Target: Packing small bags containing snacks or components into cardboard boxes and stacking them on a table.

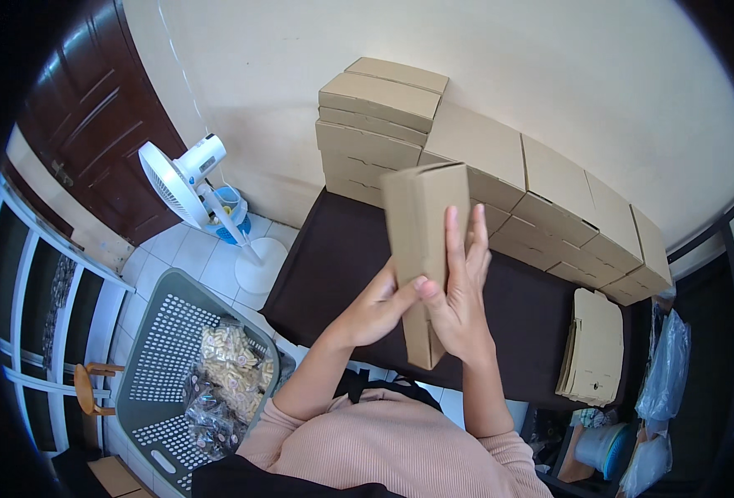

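plain brown cardboard box (421, 241), long and narrow, held upright above the near edge of a dark brown table (524, 324), no label visible on it. behind it, against the cream wall (549, 75), a stack of closed brown boxes (375, 124) at the table's far left corner, and a row of more closed boxes (566, 207) running to the right along the wall. a pile of flat, unfolded cardboard blanks (592, 344) lies on the table's right end, well apart from the held box. left hand (379, 307) grips the box's left side low down, thumb pressed on its front. right hand (460, 286) lies open and flat against the right face, fingers straight and pointing up. left of the table, on a white tiled floor (209, 266): grey plastic laundry basket (163, 349) holding small clear packets, white standing fan (180, 178), dark wooden door (105, 116). clear plastic bags (664, 373) at far right.
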A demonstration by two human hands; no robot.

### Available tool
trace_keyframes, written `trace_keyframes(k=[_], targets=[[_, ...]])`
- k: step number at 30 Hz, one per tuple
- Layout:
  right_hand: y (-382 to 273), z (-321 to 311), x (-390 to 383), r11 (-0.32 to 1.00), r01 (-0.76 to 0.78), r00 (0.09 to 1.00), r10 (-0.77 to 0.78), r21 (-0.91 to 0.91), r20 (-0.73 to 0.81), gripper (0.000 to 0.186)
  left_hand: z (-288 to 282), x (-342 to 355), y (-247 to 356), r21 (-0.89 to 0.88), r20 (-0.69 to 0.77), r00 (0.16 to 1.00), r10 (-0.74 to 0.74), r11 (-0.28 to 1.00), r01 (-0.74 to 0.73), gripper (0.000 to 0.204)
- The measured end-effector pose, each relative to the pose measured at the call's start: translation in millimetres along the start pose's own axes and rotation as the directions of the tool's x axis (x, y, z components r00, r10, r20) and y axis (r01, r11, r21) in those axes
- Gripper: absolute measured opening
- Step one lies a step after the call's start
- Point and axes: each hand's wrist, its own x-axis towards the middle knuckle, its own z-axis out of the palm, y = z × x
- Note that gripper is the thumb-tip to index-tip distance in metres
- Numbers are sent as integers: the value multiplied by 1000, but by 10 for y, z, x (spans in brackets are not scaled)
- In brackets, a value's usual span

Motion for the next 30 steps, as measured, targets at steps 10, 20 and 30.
trace_keyframes(k=[10, 20, 30], targets=[[348, -101, -313, 863, -155, 884, 338, 481, -322, 72, 13, 135, -224, -381, -365, 929, 62, 900, -210, 46], [419, 163, -437, 118, -467, 812, 450, 876, 372, 54, -73, 292, -502, -326, -515, 850, 112, 891, -316, 51], [645, 255, -240, 398, -357, 866, 481, 845, 139, 54, -480, 357, -549, -389, -538, 837, 97, 853, -348, 55]])
